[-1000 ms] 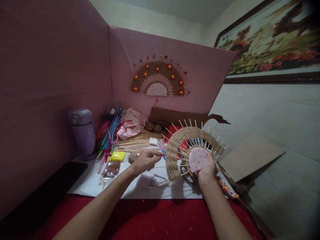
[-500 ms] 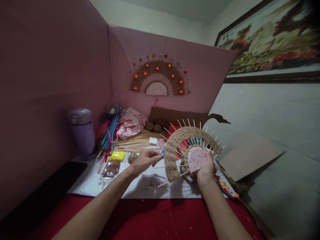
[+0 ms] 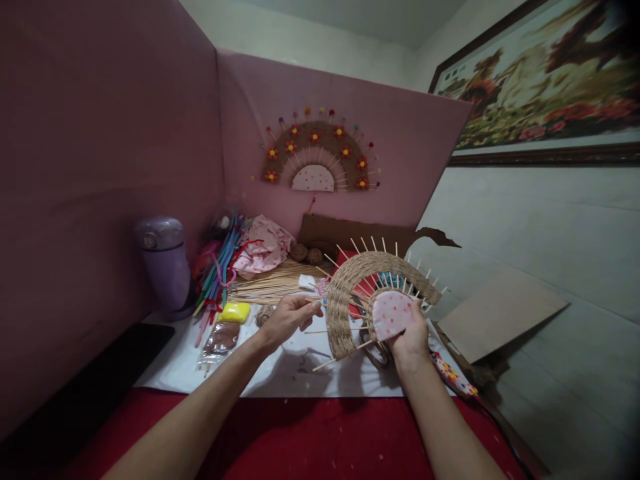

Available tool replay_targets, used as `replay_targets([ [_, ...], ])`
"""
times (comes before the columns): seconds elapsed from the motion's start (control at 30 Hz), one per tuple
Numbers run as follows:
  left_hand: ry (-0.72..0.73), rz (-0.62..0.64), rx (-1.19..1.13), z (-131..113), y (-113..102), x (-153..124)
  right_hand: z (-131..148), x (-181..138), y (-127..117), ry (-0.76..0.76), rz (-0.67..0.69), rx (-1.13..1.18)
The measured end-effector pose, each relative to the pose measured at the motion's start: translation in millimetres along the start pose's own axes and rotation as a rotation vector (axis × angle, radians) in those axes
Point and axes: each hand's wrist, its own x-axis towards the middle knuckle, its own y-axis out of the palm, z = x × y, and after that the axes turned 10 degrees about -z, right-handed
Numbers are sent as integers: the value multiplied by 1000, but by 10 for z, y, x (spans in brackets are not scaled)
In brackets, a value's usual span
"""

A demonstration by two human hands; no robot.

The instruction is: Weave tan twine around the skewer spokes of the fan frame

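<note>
My right hand (image 3: 413, 339) grips a half-round woven fan (image 3: 339, 308) by its pink dotted base, with the thumb on the front. A wide band of brown twine runs round it, and thin wooden sticks poke out past the outer edge. On the fan's left side, my left hand (image 3: 295, 316) is closed in a pinch at the outer end of one stick; the fingertips hide that end. Behind the fan, a pair of scissors (image 3: 376, 355) lies partly covered on the white sheet (image 3: 280, 380).
A purple flask (image 3: 167, 270) stands at the left, beside coloured pipe cleaners (image 3: 227, 250) and yellow clay (image 3: 235, 311). Thin sticks (image 3: 270, 283) and twine balls (image 3: 314, 256) lie further back. A finished flowered fan (image 3: 315, 137) hangs on the pink panel. Cardboard (image 3: 505, 313) leans at the right.
The fan has shifted slightly left in my right hand. My left hand has drawn back slightly left, still pinched at the fan's left edge.
</note>
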Motion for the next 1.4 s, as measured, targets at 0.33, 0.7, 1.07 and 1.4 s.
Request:
replay_targets([
  [0.33,13,-72,-22,-25,-55,21,88,-280,167,276,82,80],
  [0.7,8,-76,-73,16,-60,43,104,-329,199,306,44,146],
  [1.07,1,-90,-95,29,-53,52,83,-289,174,309,60,137],
  [1.4,20,-82,-72,78,-57,65,82,-302,179,312,42,128],
])
